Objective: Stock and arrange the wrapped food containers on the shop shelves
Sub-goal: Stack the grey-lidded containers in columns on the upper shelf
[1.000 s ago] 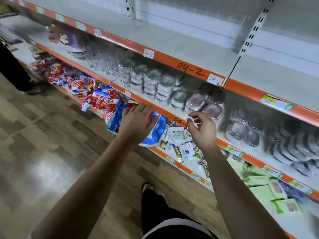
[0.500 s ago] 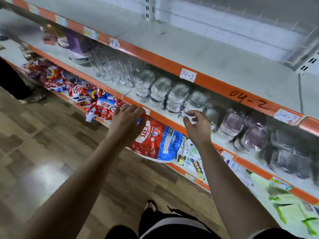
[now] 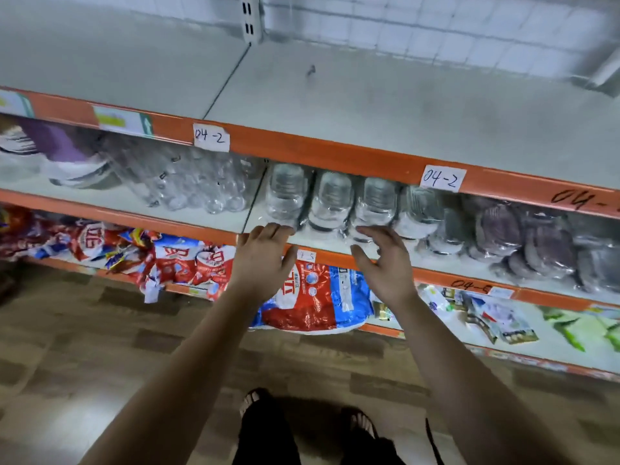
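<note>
Stacks of clear wrapped food containers [image 3: 332, 204] stand in a row on the middle shelf [image 3: 214, 216], under an orange rail tagged 04-2. Darker wrapped containers [image 3: 523, 239] lie further right on the same shelf. My left hand [image 3: 265, 260] reaches over the shelf's front edge, its straight fingertips at the foot of the leftmost clear stack. My right hand [image 3: 385, 260] hovers with spread fingers in front of the third stack, fingertips at its wrapping. Neither hand grips anything.
The top shelf [image 3: 369, 105] is bare. Loose clear cups [image 3: 194, 189] and purple and white bowls [image 3: 57, 152] sit left on the middle shelf. Red and blue bags [image 3: 312, 297] and small packets [image 3: 496, 317] fill the lower shelf. Wooden floor lies below.
The view has swung left and closer to the shelves. Both hands have risen from the lower shelf's bags to the clear container stacks, and the right hand's fingers have opened.
</note>
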A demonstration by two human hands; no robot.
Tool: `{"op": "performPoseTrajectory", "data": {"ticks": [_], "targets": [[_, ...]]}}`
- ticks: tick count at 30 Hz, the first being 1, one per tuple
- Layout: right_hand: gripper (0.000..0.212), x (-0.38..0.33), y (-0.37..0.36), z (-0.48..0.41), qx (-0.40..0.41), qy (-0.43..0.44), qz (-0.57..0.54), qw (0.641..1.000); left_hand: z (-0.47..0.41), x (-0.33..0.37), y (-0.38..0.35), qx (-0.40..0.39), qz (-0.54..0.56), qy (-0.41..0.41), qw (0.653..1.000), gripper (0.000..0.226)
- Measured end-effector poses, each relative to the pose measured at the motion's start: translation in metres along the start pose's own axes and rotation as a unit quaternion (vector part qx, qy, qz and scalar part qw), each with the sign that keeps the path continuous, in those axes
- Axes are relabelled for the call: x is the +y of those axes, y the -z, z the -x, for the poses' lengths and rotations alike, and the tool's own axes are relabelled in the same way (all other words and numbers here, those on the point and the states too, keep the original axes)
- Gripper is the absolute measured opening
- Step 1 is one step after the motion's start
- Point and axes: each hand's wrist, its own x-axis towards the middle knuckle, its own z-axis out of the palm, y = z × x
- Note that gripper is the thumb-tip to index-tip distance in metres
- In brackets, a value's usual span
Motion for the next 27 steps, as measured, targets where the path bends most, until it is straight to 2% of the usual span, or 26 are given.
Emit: {"op": "performPoseTrajectory", "data": {"ticks": [4, 8, 14, 18, 23, 27], "targets": [[0.035, -0.012, -0.042, -0.016, 0.043, -0.013, 0.036, 0.998, -0.042, -0.037, -0.016, -0.017, -0.001, -0.052, 0.999, 0.038], [0.039, -0.003, -0.07, -0.029, 0.089, -0.022, 0.048, 0.995, -0.083, -0.057, -0.037, 0.008, 0.011, -0.088, 0.996, 0.046], [0.039, 0.018, -0.091, -0.05, 0.134, -0.017, 0.073, 0.988, -0.142, -0.069, -0.076, 0.012, -0.01, -0.061, 0.998, 0.062], [0.04, 0.029, -0.102, -0.059, 0.158, 0.003, 0.082, 0.984, -0.157, -0.071, -0.097, 0.016, 0.003, -0.073, 0.997, 0.056], [0.034, 0.039, -0.115, -0.064, 0.17, 0.034, 0.096, 0.98, -0.159, -0.069, -0.112, 0.069, 0.028, -0.026, 0.997, 0.047], [0.031, 0.041, -0.125, -0.077, 0.185, 0.031, 0.113, 0.976, -0.156, -0.067, -0.112, 0.136, 0.063, -0.034, 0.988, 0.033]]}}
